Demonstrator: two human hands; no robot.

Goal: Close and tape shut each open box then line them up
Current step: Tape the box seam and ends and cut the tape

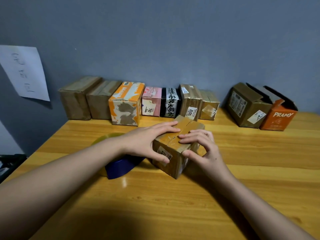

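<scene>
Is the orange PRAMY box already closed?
No, the orange PRAMY box at the right end has its top flaps standing open.

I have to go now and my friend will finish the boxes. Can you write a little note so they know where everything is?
Left hand lies flat on the brown box mid-table; right hand pinches its near top edge, pressing tape.
Tape dispenser sits left of that box, under the left arm.
Done: seven closed boxes lined up along the wall.
Left: finish this one, add it to the row, then close and tape the open brown box and the orange box at the right.
</scene>
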